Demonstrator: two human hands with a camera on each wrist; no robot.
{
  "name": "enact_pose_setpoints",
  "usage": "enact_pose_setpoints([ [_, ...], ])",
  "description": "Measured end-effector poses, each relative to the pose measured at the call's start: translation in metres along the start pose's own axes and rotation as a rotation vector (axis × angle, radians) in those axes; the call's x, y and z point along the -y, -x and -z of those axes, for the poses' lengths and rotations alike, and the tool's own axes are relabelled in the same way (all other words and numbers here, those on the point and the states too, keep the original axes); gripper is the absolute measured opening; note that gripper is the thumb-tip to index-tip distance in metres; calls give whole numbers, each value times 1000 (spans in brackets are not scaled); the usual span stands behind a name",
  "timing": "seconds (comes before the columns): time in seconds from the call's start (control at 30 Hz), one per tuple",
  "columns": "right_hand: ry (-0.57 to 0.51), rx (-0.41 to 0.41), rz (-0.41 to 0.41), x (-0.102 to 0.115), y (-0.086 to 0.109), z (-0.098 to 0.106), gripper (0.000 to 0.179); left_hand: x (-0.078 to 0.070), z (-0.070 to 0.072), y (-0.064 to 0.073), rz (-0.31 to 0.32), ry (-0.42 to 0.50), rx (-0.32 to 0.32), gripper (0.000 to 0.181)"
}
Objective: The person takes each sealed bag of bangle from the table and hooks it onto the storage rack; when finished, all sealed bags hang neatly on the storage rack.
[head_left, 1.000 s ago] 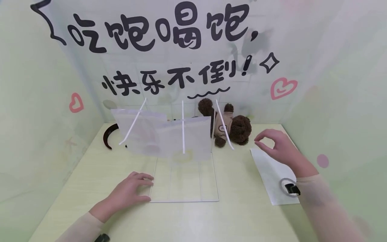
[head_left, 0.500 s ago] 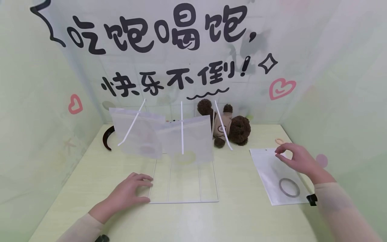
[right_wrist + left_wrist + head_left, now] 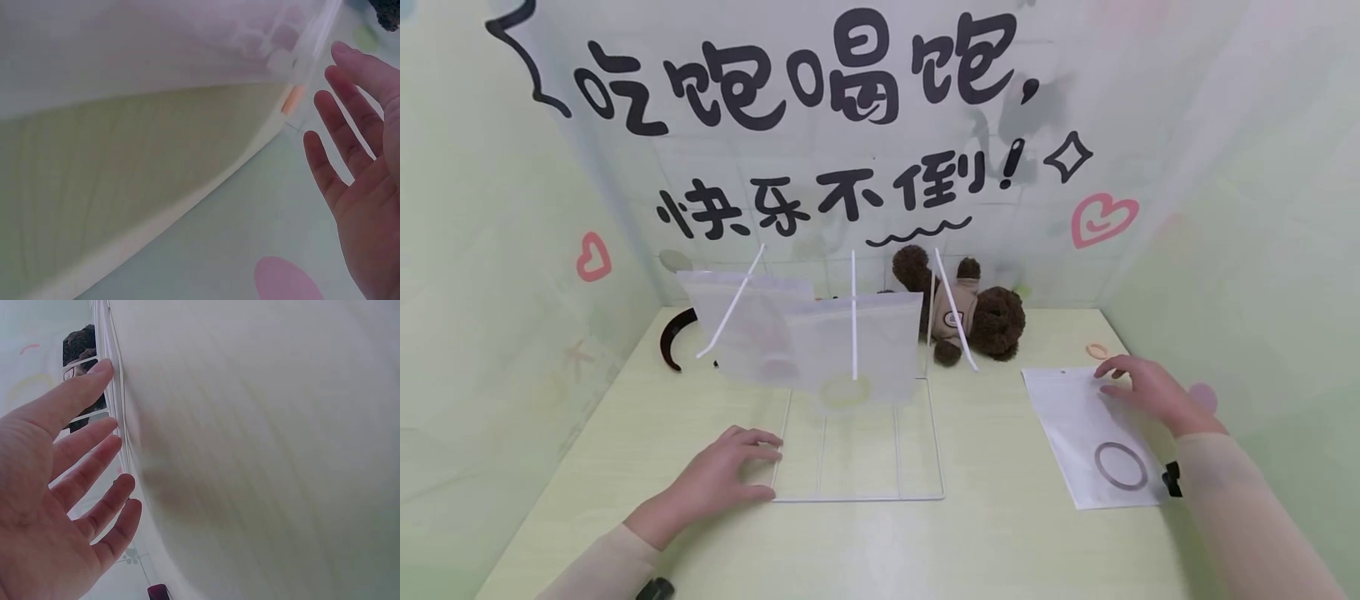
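Observation:
My left hand (image 3: 722, 471) rests at the left side of a white wire rack (image 3: 857, 500), its thumb and fingertips right at the base wire. Three white prongs rise on the rack. One translucent bag (image 3: 745, 325) hangs at the left prong and another bag (image 3: 880, 342), showing a faint yellowish ring, at the middle one. Over the upper right edge of a flat white bag (image 3: 1060, 425) is my right hand (image 3: 1150, 396), its fingers loosely bent and apart, holding nothing. A grey ring (image 3: 1120, 466) shows on that flat bag's lower part.
Behind the rack's right prong a brown plush bear (image 3: 958, 308) lies on its side. A dark curved headband (image 3: 677, 337) is partly hidden behind the left bag. A small orange ring (image 3: 1097, 351) lies beyond my right hand, near the right wall (image 3: 1225, 292).
My right hand has moved right and nearer over the flat bag, bringing the grey ring and orange ring into view, and its pinched fingers have spread. My left hand stays at the rack.

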State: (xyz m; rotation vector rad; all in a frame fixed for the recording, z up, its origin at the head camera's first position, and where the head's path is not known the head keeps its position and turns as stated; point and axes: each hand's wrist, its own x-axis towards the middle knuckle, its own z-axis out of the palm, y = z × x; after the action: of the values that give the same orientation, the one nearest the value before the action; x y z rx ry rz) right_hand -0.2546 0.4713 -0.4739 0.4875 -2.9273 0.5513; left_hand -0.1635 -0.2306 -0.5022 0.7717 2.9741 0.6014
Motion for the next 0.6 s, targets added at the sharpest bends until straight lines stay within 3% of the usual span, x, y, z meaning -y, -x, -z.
enact_pose_setpoints([
  [0.3, -61, 121, -111, -18, -10, -3, 32, -1, 0, -4, 6, 8, 4, 51],
  [0.6, -47, 108, -133, -23, -15, -4, 32, -2, -1, -2, 13, 6, 10, 51],
])
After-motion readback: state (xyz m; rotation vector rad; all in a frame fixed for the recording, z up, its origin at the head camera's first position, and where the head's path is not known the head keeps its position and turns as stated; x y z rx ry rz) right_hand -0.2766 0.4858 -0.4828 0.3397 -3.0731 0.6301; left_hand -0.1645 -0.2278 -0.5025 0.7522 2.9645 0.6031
